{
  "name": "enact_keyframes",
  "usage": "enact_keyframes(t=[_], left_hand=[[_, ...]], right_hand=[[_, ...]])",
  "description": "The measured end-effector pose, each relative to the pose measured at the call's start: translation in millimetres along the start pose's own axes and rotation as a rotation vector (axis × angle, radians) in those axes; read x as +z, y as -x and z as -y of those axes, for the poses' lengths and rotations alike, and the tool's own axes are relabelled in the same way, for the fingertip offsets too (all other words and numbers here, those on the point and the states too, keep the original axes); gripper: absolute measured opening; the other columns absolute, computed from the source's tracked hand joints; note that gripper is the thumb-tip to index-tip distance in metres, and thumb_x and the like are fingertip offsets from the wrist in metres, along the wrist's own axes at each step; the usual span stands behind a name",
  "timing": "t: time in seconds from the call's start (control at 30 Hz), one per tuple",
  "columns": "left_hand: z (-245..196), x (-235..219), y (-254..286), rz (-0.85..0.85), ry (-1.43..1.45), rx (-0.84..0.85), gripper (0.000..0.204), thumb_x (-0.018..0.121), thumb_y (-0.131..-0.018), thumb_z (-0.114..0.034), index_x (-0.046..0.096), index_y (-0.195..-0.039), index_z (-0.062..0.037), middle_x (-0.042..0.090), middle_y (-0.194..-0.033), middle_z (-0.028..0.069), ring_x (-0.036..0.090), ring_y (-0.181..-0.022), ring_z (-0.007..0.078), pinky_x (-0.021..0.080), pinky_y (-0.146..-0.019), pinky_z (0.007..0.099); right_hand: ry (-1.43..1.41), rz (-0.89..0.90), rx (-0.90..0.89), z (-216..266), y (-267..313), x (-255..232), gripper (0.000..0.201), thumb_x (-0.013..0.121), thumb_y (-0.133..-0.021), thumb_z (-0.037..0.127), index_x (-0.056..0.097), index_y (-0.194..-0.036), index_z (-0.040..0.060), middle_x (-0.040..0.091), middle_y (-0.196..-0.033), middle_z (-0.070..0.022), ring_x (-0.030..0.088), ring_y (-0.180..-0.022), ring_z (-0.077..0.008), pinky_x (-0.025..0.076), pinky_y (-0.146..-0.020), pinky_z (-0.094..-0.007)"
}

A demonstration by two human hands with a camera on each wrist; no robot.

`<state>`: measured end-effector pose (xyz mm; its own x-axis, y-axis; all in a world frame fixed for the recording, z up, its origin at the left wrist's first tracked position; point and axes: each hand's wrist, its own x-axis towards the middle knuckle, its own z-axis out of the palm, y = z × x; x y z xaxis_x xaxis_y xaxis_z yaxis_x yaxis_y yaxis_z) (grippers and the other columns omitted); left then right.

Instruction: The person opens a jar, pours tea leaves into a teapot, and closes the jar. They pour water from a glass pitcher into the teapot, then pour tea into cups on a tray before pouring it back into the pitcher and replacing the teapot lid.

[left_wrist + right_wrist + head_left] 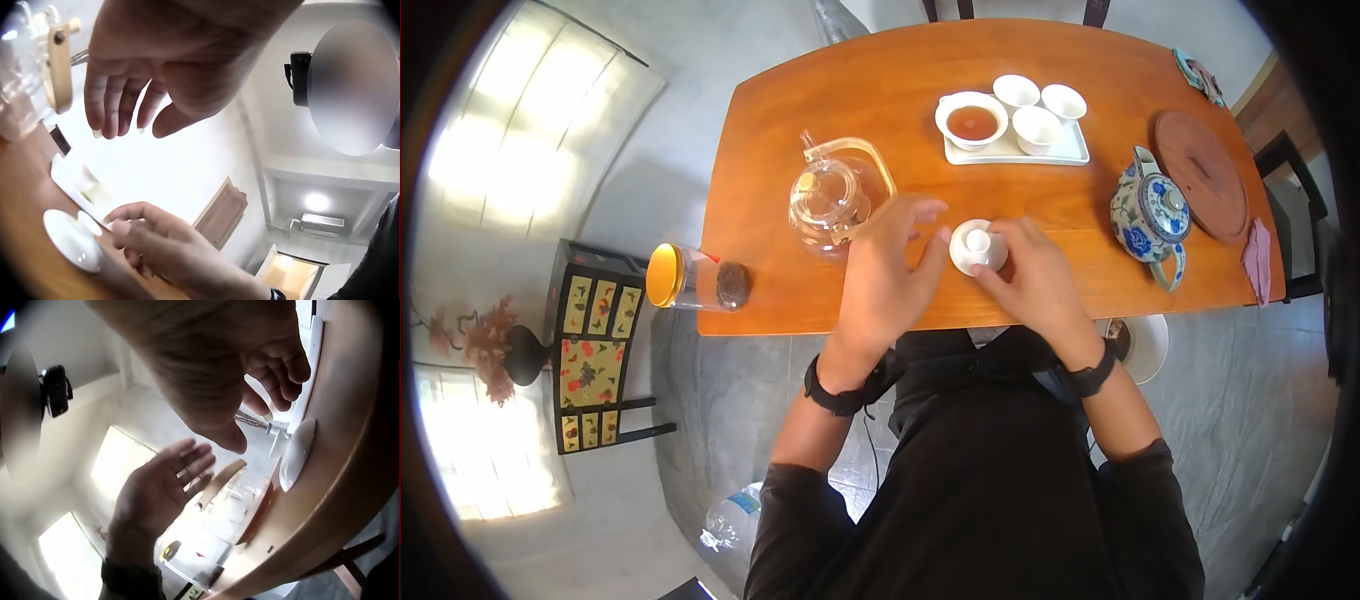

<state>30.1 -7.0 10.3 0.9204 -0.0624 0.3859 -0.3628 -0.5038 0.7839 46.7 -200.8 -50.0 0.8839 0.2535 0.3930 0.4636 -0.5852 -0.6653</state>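
A small white lid [978, 248] with a round knob lies knob-up on the wooden table, near its front edge. My right hand [1037, 277] is beside it, thumb and fingers loosely bent around its right side; in the right wrist view a gap shows between the fingertips and the lid [299, 456]. My left hand [892, 262] is held up over the table to the lid's left, fingers extended and nothing in it. Just beyond that hand stands a glass teapot [825, 195] with a pale wooden handle, partly overlapped by the hand.
A white tray [1025, 158] at the back holds a white bowl [972, 122] of reddish tea and several white cups [1037, 130]. On the right are a blue-and-white teapot [1148, 215], a round wooden board [1202, 175] and cloths. A gold-lidded jar [690, 277] lies at the left edge.
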Motion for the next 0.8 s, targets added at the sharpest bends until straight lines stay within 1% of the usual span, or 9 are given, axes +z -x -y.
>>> enact_keyframes(t=[0.07, 0.2, 0.27, 0.37, 0.43, 0.5, 0.57, 0.73, 0.8], left_hand=[[-8, -2, -15, -0.025, -0.011, 0.07, 0.023, 0.07, -0.089, -0.003, 0.065, -0.111, 0.002, 0.069, -0.105, 0.017, 0.069, -0.099, 0.0298, 0.057, -0.083, 0.037], [-15, -7, -30, -0.032, -0.035, 0.115, 0.022, 0.07, -0.088, -0.002, 0.065, -0.109, 0.0014, 0.069, -0.105, 0.0163, 0.068, -0.098, 0.0287, 0.057, -0.081, 0.0364], [-13, -13, -30, -0.032, -0.04, 0.118, 0.021, 0.07, -0.087, -0.002, 0.065, -0.108, 0.0013, 0.069, -0.105, 0.016, 0.068, -0.097, 0.0287, 0.056, -0.08, 0.0361], [-11, -29, -23, -0.072, -0.141, 0.102, 0.019, 0.071, -0.087, -0.002, 0.066, -0.105, 0.0014, 0.069, -0.105, 0.0158, 0.067, -0.096, 0.0289, 0.055, -0.081, 0.0359], [-13, -45, -20, -0.096, -0.215, 0.059, 0.023, 0.071, -0.09, -0.005, 0.067, -0.112, -0.0001, 0.07, -0.112, 0.0125, 0.068, -0.102, 0.0221, 0.054, -0.089, 0.0337], [-1, -57, -17, -0.15, -0.211, 0.098, 0.023, 0.071, -0.09, -0.005, 0.067, -0.111, 0.0006, 0.069, -0.115, 0.0147, 0.067, -0.105, 0.0263, 0.052, -0.092, 0.036], [6, -68, -16, -0.207, -0.393, 0.173, 0.022, 0.071, -0.089, -0.004, 0.067, -0.11, 0.0009, 0.067, -0.118, 0.0166, 0.066, -0.108, 0.0298, 0.052, -0.092, 0.0366], [14, -79, -27, -0.22, -0.502, 0.186, 0.024, 0.072, -0.086, -0.005, 0.068, -0.109, 0.0005, 0.066, -0.121, 0.0172, 0.062, -0.113, 0.0341, 0.05, -0.096, 0.0398], [17, -77, -38, -0.184, -0.456, 0.247, 0.026, 0.071, -0.082, -0.007, 0.068, -0.106, 0.0009, 0.064, -0.12, 0.0205, 0.057, -0.114, 0.0394, 0.048, -0.097, 0.0449]], right_hand=[[0.209, 0.047, -0.039, 3, -4, 12, 0.04, 0.079, -0.082, 0.029, 0.062, -0.109, 0.0052, 0.064, -0.097, -0.0149, 0.067, -0.082, -0.0345, 0.054, -0.069, -0.0446], [0.293, 0.086, 0.002, 5, -18, 22, 0.035, 0.077, -0.083, 0.03, 0.062, -0.103, 0.006, 0.065, -0.091, -0.0144, 0.068, -0.082, -0.035, 0.055, -0.068, -0.0455], [0.318, 0.192, -0.03, 0, -25, 25, 0.026, 0.073, -0.084, 0.024, 0.06, -0.098, 0.0056, 0.065, -0.087, -0.0158, 0.068, -0.079, -0.0376, 0.055, -0.067, -0.0477], [0.225, 0.165, -0.054, -10, -31, 19, 0.02, 0.068, -0.085, 0.017, 0.059, -0.096, 0.0047, 0.066, -0.081, -0.0175, 0.068, -0.076, -0.0393, 0.054, -0.066, -0.0496], [0.219, 0.123, -0.048, -4, -46, 1, 0.019, 0.067, -0.085, 0.016, 0.059, -0.096, 0.0036, 0.066, -0.081, -0.0189, 0.068, -0.076, -0.0398, 0.054, -0.067, -0.0502], [0.209, 0.09, -0.048, 4, -66, -17, 0.018, 0.066, -0.085, 0.015, 0.059, -0.097, 0.0026, 0.067, -0.081, -0.0202, 0.067, -0.076, -0.0403, 0.054, -0.068, -0.0507], [0.259, 0.025, -0.073, 9, -88, -26, 0.02, 0.065, -0.085, 0.015, 0.059, -0.096, -0.0005, 0.069, -0.084, -0.0208, 0.068, -0.078, -0.04, 0.054, -0.069, -0.0507], [0.402, 0.042, -0.131, -9, -148, -10, 0.02, 0.065, -0.085, 0.013, 0.061, -0.095, -0.0033, 0.07, -0.088, -0.0223, 0.069, -0.082, -0.0392, 0.055, -0.073, -0.0487], [0.462, 0.063, -0.109, -9, -164, -4, 0.017, 0.064, -0.085, 0.012, 0.063, -0.093, -0.0032, 0.07, -0.09, -0.0233, 0.069, -0.085, -0.0383, 0.056, -0.077, -0.0473]])
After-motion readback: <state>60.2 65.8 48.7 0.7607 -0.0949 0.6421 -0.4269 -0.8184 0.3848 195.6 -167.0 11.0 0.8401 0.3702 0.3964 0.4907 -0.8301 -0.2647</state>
